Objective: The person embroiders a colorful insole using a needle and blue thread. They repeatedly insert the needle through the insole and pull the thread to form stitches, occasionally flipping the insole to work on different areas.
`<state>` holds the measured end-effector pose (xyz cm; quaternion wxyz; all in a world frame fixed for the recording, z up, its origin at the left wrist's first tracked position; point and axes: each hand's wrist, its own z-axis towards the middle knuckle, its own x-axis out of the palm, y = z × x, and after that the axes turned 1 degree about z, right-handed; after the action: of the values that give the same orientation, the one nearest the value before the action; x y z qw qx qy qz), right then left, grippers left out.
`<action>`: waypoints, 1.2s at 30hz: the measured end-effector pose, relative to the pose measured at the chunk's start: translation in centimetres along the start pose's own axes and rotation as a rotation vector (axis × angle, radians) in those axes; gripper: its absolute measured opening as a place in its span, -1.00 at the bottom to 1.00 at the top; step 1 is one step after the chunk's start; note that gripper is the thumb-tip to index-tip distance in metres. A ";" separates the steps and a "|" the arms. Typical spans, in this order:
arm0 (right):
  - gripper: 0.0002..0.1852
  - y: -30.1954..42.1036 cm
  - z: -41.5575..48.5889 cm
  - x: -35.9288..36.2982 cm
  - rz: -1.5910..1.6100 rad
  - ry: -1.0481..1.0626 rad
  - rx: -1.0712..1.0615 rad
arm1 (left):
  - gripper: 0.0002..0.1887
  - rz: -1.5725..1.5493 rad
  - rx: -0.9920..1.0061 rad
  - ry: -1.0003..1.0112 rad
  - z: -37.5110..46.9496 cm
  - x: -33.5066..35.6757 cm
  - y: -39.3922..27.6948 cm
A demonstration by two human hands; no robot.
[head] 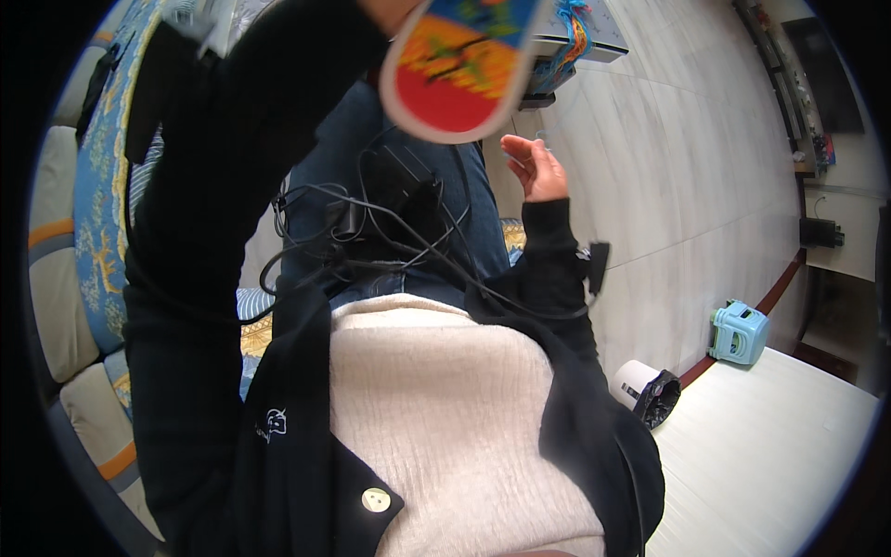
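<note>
An insole-shaped piece with a pale border and red, orange and blue patterning (456, 76), somewhat blurred, hangs at the top centre. My left hand (395, 12) is at its upper left edge, cut by the frame, its fingers hidden; the piece is held up there. Lower and to the right, my right hand (539, 170) is raised beside my knee with its fingers loosely bent. A thin pale blue thread (543, 134) loops at its fingertips; whether they pinch it, or a needle, cannot be seen. Behind, a bundle of coloured threads (576, 31) drapes over a box-like stand (604, 50).
Black cables (390, 209) lie tangled across my lap. A sofa with a blue patterned cover (101, 230) is at the left. Pale floor tiles (668, 174) stretch to the right, with a light blue plastic stool (741, 333) and a white bin with a black liner (633, 383).
</note>
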<state>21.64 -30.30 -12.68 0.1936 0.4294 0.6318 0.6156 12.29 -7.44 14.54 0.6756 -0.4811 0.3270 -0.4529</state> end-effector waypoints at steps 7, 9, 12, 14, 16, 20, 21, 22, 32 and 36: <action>-0.39 8.3 -3.1 9.1 0.290 0.684 0.225 | -0.65 0.004 -0.410 -0.213 -10.1 -4.4 10.1; -0.37 8.9 -3.1 11.2 0.095 0.612 0.214 | -0.75 -0.130 -0.400 -0.260 -13.1 -3.9 10.9; -0.37 8.4 -3.5 14.8 -0.209 0.382 -0.091 | -0.85 -0.063 -0.372 -0.316 -15.5 -2.9 10.9; -0.43 7.8 -3.2 16.9 -0.320 0.313 -0.312 | -0.86 -0.065 -0.318 -0.311 -16.2 -2.5 10.6; -0.48 7.0 -2.5 18.3 -0.457 0.256 -0.547 | -0.83 0.005 -0.250 -0.305 -16.4 -2.6 10.5; -0.56 5.7 -2.0 18.8 -0.598 0.257 -0.679 | -0.77 -0.075 -0.325 -0.302 -16.7 -2.9 10.7; -0.57 5.5 -1.9 18.9 -0.644 0.249 -0.724 | -0.76 -0.101 -0.329 -0.295 -16.8 -3.0 10.8; -0.58 5.4 -1.9 18.9 -0.651 0.248 -0.727 | -0.76 -0.121 -0.332 -0.288 -16.9 -3.0 11.0; -0.58 5.0 -1.0 15.8 -0.683 0.096 -0.606 | -0.88 -0.272 -0.453 -0.499 -18.2 -5.4 12.2; -0.57 4.9 1.2 12.1 -1.072 -0.029 -0.736 | -0.87 -0.225 -0.435 -0.557 -18.7 -6.8 12.6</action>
<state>17.35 -20.69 -4.80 0.6171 -0.0316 0.5035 0.6038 -2.94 -6.12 -3.33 0.5667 -0.7512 0.1640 -0.2960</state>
